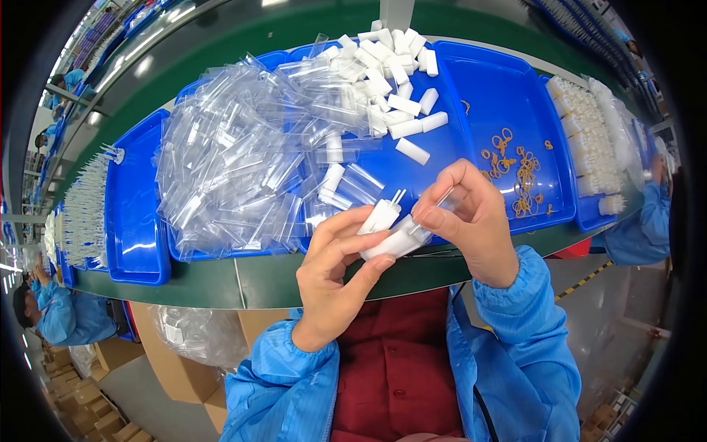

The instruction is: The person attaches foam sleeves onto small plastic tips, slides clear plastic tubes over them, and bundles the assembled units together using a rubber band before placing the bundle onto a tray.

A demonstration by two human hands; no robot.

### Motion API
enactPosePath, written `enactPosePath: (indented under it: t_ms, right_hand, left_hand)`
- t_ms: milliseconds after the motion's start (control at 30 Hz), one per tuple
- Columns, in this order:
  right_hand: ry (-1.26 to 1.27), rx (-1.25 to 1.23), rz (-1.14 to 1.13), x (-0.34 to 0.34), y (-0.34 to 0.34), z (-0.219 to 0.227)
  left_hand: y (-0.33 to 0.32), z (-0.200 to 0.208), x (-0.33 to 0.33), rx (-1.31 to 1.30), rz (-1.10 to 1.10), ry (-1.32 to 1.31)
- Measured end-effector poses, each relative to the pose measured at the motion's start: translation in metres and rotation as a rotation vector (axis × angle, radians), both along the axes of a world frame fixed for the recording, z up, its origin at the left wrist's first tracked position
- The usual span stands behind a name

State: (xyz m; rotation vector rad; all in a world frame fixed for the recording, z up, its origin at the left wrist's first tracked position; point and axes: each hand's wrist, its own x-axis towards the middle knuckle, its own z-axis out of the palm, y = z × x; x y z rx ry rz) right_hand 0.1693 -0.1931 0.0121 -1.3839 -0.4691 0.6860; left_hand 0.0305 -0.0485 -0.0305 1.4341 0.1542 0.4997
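Note:
My left hand (328, 272) is closed round a smooth white block (390, 244), thumb below and fingers above. Between its fingers sits a second white piece (381, 216) with two thin prongs pointing up. My right hand (479, 221) pinches a clear plastic sleeve (421, 230) between thumb and fingers, at the right end of the smooth block. The sleeve meets the block; how far it covers it, I cannot tell. Beyond my hands, a large heap of clear sleeves (228, 155) and a pile of white blocks (401, 118) lie across blue trays (448, 136).
To the right, a blue tray (475, 96) holds loose yellowish bands (525, 180), beside rows of white parts (589, 140). Another blue tray (132, 206) and spiky white parts (82, 214) stand left. An open cardboard box (173, 361) is below the green table edge (272, 283). Co-workers in blue sit at both sides.

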Motion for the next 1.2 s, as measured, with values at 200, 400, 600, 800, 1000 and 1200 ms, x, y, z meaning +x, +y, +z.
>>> enactPosePath:
  t_ms: [200, 400, 600, 800, 1000, 1200]
  right_hand:
    - [-0.335, 0.086, -0.158, -0.010, 0.003, -0.018]
    - [-0.274, 0.098, -0.201, -0.013, 0.003, -0.020]
    - [-0.305, 0.153, -0.229, -0.019, -0.001, -0.028]
    - [-0.322, 0.111, -0.232, -0.012, -0.008, -0.036]
    - [-0.251, 0.071, -0.149, -0.007, -0.009, -0.028]
    - [-0.403, -0.011, -0.026, 0.001, -0.015, -0.030]
  left_hand:
    - [-0.006, 0.003, 0.003, -0.021, 0.027, -0.006]
    - [-0.008, 0.007, 0.003, 0.022, 0.027, 0.008]
    - [-0.010, 0.010, 0.013, 0.178, 0.086, 0.064]
    - [-0.013, 0.010, 0.016, 0.348, 0.078, 0.070]
    - [-0.014, 0.009, 0.015, 0.521, 0.153, 0.007]
    - [-0.011, 0.006, 0.014, 0.494, 0.149, 0.011]
